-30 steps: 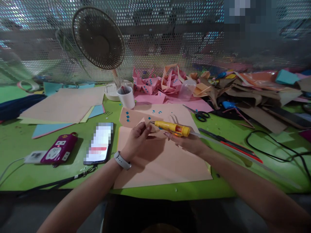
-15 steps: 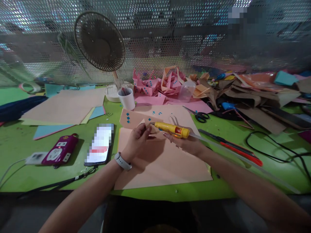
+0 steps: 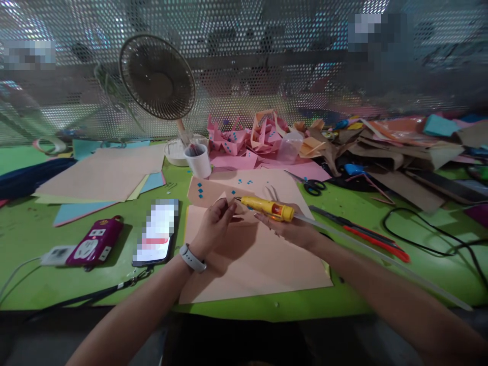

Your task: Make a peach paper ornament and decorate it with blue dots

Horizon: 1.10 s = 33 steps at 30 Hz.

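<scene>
My left hand point(image 3: 216, 219), with a white watch band at its wrist, pinches a small folded piece of peach paper point(image 3: 224, 196). In my right hand point(image 3: 284, 229) lies a yellow glue gun point(image 3: 267, 207), its nozzle pointing left at the paper by my left fingertips. A clear glue stick trails from the back of the gun over my forearm. Beneath both hands are peach sheets point(image 3: 259, 269). Small blue squares point(image 3: 200, 191) sit on the upper sheet, and tweezers point(image 3: 272, 192) lie behind the gun.
Scissors point(image 3: 314, 187) and a red cutter point(image 3: 381, 243) lie on the right. A phone point(image 3: 157, 231), purple power strip point(image 3: 95, 241) and paper stack point(image 3: 102, 170) are on the left. Behind stand a white cup point(image 3: 199, 162), a fan point(image 3: 157, 77) and pink paper shapes point(image 3: 232, 138).
The whole view has shifted slightly, with most things lower in the picture. Both hands keep their holds, and the nozzle stays beside my left fingertips.
</scene>
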Each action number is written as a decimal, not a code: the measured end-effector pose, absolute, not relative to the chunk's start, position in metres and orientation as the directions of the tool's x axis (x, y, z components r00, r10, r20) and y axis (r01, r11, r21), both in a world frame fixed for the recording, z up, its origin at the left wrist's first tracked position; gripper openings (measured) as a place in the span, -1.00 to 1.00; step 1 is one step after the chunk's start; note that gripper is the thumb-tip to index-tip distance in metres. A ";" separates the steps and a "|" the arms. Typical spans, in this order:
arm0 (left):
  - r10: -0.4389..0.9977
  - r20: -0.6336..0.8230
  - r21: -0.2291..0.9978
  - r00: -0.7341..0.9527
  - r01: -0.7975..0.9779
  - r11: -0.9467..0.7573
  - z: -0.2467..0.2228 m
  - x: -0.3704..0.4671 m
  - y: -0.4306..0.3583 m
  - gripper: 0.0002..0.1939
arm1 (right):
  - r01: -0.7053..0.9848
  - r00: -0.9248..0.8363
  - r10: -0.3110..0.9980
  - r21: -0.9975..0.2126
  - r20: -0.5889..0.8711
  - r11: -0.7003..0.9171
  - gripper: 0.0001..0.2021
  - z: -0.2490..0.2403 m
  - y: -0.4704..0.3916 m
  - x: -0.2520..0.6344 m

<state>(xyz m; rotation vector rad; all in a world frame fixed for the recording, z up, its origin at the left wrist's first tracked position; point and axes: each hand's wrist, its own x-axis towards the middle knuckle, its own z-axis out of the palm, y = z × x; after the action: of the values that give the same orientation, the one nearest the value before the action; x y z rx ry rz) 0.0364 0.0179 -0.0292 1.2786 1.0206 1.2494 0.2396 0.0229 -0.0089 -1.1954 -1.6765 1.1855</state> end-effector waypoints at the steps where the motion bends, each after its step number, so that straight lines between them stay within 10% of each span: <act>1: 0.988 0.120 0.990 0.101 -0.085 -0.111 -0.029 0.036 0.018 -0.62 | 0.274 -0.280 0.959 -0.952 0.055 0.135 -0.65 -0.010 0.023 0.239; 33: 0.986 0.139 0.988 0.093 -0.073 -0.132 -0.027 0.037 0.018 -0.67 | 0.461 -0.279 0.956 -0.862 0.087 0.213 -0.61 -0.014 0.025 0.242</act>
<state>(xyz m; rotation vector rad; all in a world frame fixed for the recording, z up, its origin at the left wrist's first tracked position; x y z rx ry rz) 0.0372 0.0183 -0.0274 1.3027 1.0202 1.2650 0.2424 0.0245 -0.0137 -1.3138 -1.8460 0.9840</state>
